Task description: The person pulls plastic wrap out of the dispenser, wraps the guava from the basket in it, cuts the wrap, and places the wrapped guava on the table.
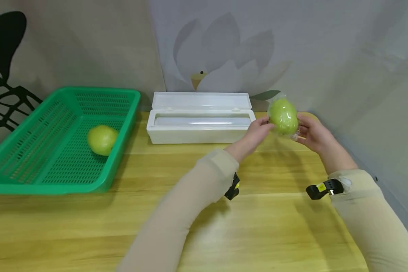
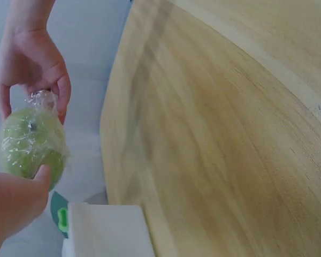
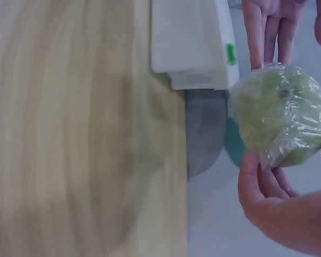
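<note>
A round green fruit (image 1: 283,117) in clear plastic wrap is held up between both hands over the table's far right side. Its wrap is bunched and wrinkled, with a gathered tuft (image 2: 43,99) on the right hand's side. My right hand (image 1: 312,132) grips the wrapped fruit, with thumb and fingers spread around its lower part in the right wrist view. From the other side, my left hand (image 1: 255,136) touches the fruit with nearly straight fingers (image 3: 270,40); its thumb stands apart from it in the right wrist view.
A white lidded box (image 1: 198,135) with its lid raised stands against the back wall, a pale roll (image 1: 204,121) inside. At left, a green plastic basket (image 1: 51,187) contains another yellow-green fruit (image 1: 102,140). The wooden table (image 1: 258,230) extends in front.
</note>
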The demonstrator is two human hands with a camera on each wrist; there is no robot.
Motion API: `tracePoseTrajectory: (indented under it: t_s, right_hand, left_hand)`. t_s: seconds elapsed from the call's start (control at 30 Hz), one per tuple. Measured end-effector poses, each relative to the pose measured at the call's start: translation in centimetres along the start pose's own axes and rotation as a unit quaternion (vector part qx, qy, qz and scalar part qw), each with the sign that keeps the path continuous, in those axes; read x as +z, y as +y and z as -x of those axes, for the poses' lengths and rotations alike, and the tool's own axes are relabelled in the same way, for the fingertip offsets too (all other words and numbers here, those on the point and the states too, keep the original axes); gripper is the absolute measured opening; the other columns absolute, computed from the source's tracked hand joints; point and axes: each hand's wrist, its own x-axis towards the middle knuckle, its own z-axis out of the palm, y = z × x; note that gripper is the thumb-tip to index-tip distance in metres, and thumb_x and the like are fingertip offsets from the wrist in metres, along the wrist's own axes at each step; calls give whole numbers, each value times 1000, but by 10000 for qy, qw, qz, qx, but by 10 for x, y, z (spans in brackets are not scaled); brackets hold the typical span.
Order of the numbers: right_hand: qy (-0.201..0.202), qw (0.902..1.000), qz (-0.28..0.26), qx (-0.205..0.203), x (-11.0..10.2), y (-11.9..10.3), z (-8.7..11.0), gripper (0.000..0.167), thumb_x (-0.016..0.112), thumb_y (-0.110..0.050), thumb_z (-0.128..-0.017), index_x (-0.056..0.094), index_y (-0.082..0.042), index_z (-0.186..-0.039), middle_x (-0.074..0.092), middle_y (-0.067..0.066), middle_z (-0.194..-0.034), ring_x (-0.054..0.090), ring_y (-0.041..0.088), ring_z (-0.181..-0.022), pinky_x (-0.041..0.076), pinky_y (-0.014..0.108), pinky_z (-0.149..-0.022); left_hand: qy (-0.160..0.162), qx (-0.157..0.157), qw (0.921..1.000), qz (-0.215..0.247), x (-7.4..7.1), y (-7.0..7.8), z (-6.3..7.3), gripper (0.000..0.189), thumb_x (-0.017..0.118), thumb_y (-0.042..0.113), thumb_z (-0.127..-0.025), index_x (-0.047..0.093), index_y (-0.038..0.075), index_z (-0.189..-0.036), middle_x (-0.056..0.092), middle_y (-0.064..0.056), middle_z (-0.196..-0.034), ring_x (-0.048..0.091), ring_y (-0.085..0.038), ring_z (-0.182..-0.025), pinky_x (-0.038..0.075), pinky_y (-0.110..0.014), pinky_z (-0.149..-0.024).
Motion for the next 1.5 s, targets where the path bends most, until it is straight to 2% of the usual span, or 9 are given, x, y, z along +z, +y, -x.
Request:
tracePoseTrajectory:
  t_s: [0.3, 0.53, 0.87, 1.03, 1.13, 1.23, 1.3, 1.4, 1.5]
  right_hand:
    - [170, 9992, -205, 287, -15, 22, -7, 30, 43, -28, -99, 64, -17, -80, 60, -4, -77, 56, 11, -68, 51, 22, -66]
    - [159, 9987, -67, 483, -18, 37, -11, 30, 44, -26, -98, 65, -19, -78, 63, -6, -75, 57, 10, -67, 51, 21, -66]
    - [240, 9971, 53, 720, -16, 45, -11, 32, 43, -24, -99, 64, -19, -76, 64, -6, -73, 59, 10, -66, 53, 21, -64]
    - [392, 9939, 609, 834, -14, 49, -11, 15, 45, -30, -98, 53, -18, -95, 61, -8, -80, 59, 8, -73, 53, 20, -69]
    - [494, 9895, 1030, 886, -11, 49, -14, 33, 45, -33, -97, 41, -13, -122, 55, -6, -93, 57, 6, -75, 52, 19, -70]
    - [647, 9784, 1796, 795, -6, 50, -16, 61, 41, -38, -97, 23, -4, -144, 49, 5, -114, 56, 2, -78, 51, 16, -71]
    - [854, 9646, 2426, 577, -2, 51, -17, 68, 38, -39, -98, 15, 3, -147, 42, 15, -129, 55, 5, -87, 52, 17, -75]
    - [1366, 9368, 3219, 126, 5, 50, -17, 66, 36, -40, -98, 24, 5, -145, 36, 22, -139, 51, 19, -108, 50, 27, -88]
    - [1891, 9188, 3454, -286, 12, 45, -19, 62, 37, -39, -97, 35, 5, -140, 44, 16, -128, 40, 31, -120, 43, 41, -98]
  left_hand:
    - [-356, -9, 9961, -810, 5, -25, 1, 57, 57, 19, -90, 38, 4, -141, 42, -10, -146, 40, -25, -134, 32, -37, -112]
    - [-364, -18, 9958, -843, 7, -40, 3, 55, 59, 16, -87, 42, 1, -137, 45, -13, -142, 44, -26, -130, 35, -37, -110]
    - [-455, -94, 9946, -931, 6, -54, 6, 59, 58, 16, -87, 38, 0, -140, 45, -16, -141, 44, -28, -129, 35, -38, -110]
    - [-486, -127, 9947, -896, 6, -59, 6, 62, 59, 16, -87, 35, -1, -142, 42, -15, -144, 42, -27, -131, 33, -38, -111]
    - [-467, -125, 9953, -835, 4, -61, 5, 62, 59, 16, -87, 35, -1, -141, 40, -15, -145, 40, -27, -132, 32, -39, -112]
    - [-435, -181, 9950, -880, 1, -62, 6, 62, 59, 17, -87, 35, 0, -141, 40, -15, -145, 40, -28, -133, 32, -39, -112]
    - [-402, -201, 9939, -1005, -1, -63, 7, 61, 59, 18, -88, 36, 1, -141, 41, -14, -144, 41, -27, -132, 33, -40, -111]
    - [-290, -112, 9925, -1183, -7, -64, 11, 58, 60, 19, -87, 40, 4, -139, 45, -12, -142, 46, -26, -127, 39, -38, -106]
    - [-160, 166, 9926, -1193, -17, -62, 14, 48, 61, 15, -87, 50, 6, -133, 53, -9, -134, 53, -24, -118, 48, -30, -93]
